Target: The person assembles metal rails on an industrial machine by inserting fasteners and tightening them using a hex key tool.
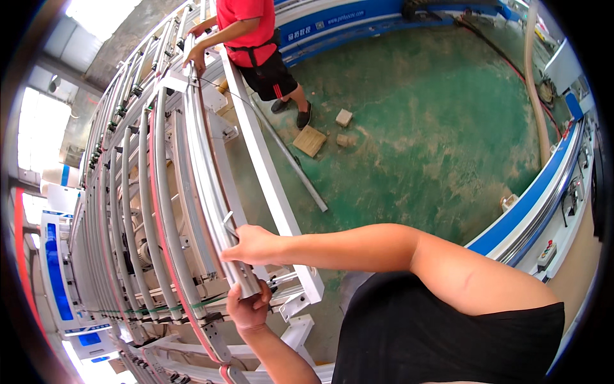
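Observation:
A long silver metal profile (203,173) runs from near me to the far end of a slatted rack. My left hand (248,308) is wrapped around its near end, thumb on one side and fingers on the other. Just beyond it, my right hand (254,245) closes over the profile's edge, its palm side hidden. A small pale tab (228,217) sticks up from the profile beside my right fingers; I cannot tell whether it is a separate piece. At the far end, a person in a red shirt (246,22) has a hand (196,59) on the profile.
Grey rollers (148,211) fill the rack on the left. A white beam (268,185) lies along its right side. On the green floor are a metal tube (291,157), a square block (310,141) and smaller blocks (344,118). Blue-and-white machinery (511,230) stands at right.

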`<state>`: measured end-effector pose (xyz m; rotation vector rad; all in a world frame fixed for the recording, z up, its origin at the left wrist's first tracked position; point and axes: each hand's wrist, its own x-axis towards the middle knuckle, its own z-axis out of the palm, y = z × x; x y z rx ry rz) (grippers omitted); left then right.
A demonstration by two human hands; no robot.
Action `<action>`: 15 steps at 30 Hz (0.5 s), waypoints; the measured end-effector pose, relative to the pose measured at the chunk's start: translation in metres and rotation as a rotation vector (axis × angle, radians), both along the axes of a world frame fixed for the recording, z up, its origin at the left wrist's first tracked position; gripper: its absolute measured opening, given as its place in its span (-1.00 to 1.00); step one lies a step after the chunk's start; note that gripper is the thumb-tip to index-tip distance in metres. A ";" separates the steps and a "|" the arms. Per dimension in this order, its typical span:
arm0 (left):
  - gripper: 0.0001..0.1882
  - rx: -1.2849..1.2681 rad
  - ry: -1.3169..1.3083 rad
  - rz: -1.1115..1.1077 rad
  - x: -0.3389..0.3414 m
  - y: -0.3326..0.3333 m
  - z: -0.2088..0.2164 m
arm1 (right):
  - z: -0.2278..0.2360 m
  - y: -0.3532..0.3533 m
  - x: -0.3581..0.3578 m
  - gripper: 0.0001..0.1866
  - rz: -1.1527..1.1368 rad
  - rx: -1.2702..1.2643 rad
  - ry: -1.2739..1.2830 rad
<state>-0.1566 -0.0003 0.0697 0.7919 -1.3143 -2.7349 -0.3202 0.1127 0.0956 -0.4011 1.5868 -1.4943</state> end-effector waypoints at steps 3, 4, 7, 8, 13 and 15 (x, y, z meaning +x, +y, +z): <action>-0.54 -0.059 -0.053 0.061 -0.002 0.009 -0.031 | -0.031 -0.005 0.000 -0.47 -0.024 0.090 0.021; -0.56 -0.096 -0.098 0.077 -0.004 0.016 -0.040 | -0.039 -0.003 -0.001 -0.45 -0.037 0.122 0.028; -0.61 -0.331 -0.130 0.040 -0.005 0.020 -0.059 | -0.063 -0.003 0.000 -0.47 -0.016 0.222 0.110; -0.61 -0.484 -0.218 0.050 -0.003 0.022 -0.066 | -0.071 -0.002 -0.001 -0.46 0.002 0.258 0.137; -0.53 -1.162 -0.498 0.126 -0.010 0.051 -0.069 | -0.099 -0.002 0.000 -0.48 0.088 0.298 0.170; -0.57 -1.226 -0.562 0.130 -0.013 0.054 -0.077 | -0.112 -0.002 -0.002 -0.46 0.132 0.336 0.210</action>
